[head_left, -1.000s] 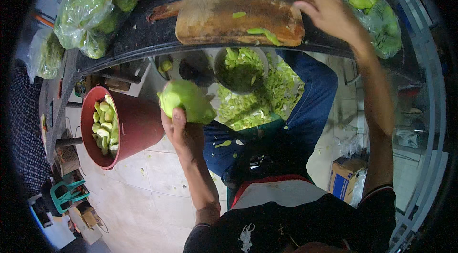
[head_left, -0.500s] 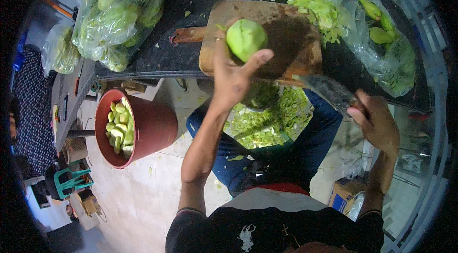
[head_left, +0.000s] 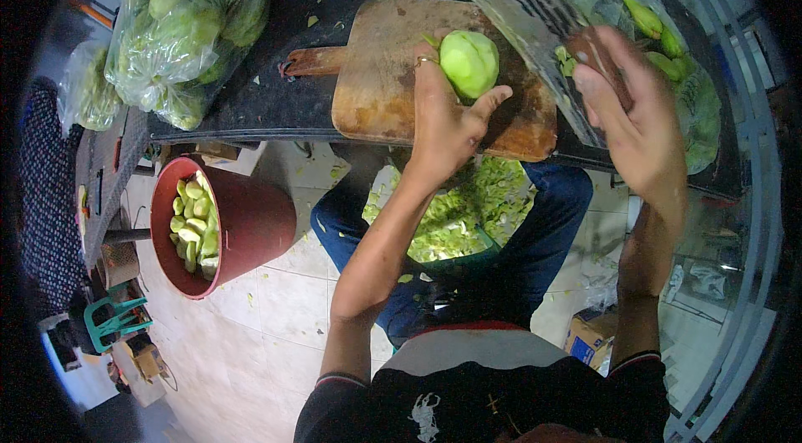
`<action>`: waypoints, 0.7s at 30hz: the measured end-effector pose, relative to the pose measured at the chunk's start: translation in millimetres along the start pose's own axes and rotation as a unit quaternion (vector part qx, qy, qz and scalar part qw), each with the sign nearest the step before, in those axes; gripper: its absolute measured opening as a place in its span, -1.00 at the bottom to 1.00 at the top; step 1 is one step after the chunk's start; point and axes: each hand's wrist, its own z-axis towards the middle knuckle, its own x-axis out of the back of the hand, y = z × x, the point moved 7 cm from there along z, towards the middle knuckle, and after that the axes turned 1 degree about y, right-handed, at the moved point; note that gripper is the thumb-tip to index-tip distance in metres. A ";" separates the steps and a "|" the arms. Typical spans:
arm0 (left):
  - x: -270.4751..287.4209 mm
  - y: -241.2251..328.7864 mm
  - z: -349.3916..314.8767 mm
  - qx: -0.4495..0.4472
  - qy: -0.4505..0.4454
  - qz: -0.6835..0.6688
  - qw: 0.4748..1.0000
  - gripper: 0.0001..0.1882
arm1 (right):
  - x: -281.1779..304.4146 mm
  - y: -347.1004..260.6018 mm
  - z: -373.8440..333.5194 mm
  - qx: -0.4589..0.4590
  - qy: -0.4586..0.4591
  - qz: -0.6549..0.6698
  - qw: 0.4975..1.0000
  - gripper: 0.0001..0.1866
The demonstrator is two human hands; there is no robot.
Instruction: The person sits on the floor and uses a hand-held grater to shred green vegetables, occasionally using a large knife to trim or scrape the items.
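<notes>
Over the brown wooden cutting board with a handle (head_left: 368, 67), a round pale-green fruit with a faceted surface (head_left: 470, 63) is held by the left grip (head_left: 451, 113), from its near side; whether it touches the board, I cannot tell. The thumb lies toward its right, and some fingers are hidden. I judge the fruit firm and rather heavy for its size, not fragile, but probably slippery where wet flesh is exposed. A safe hold seems low on the sides, with fingertips kept away from the blade. To its right, the right grip (head_left: 631, 113) is wrapped around a broad metal cleaver (head_left: 518, 9), which is blurred. Farther out, the black tabletop (head_left: 309, 50) carries a clear plastic bag of green fruits (head_left: 188, 34). Below stands a red plastic bucket (head_left: 259, 209) containing green pieces (head_left: 196, 226).
</notes>
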 end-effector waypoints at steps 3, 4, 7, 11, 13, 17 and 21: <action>-0.2 4.1 3.6 0.020 0.023 -0.019 0.999 -0.28 | -10.6 0.0 13.7 0.002 -0.013 -0.007 1.000 -0.76; 0.7 6.2 3.8 0.023 0.023 -0.011 0.999 -0.28 | -12.4 -1.0 15.5 0.003 -0.012 -0.003 1.000 -0.75; 2.0 6.3 1.9 0.031 0.027 0.002 0.999 -0.28 | -16.0 -4.5 18.9 0.010 -0.018 0.009 1.000 -0.70; 0.2 4.5 0.7 0.024 0.029 0.031 0.999 -0.26 | -19.3 -11.3 23.3 0.064 -0.019 -0.030 0.997 -0.69; -0.4 7.1 1.2 0.016 0.023 0.046 0.999 -0.24 | -19.6 -15.4 25.1 0.078 -0.020 -0.067 0.995 -0.68; -2.5 7.9 2.3 0.015 0.019 0.059 0.998 -0.24 | -18.3 -18.8 24.9 0.116 -0.010 -0.115 0.987 -0.67; -2.0 9.8 1.8 0.024 0.005 0.081 0.996 -0.24 | -23.9 -28.4 27.4 0.113 -0.031 -0.187 0.975 -0.67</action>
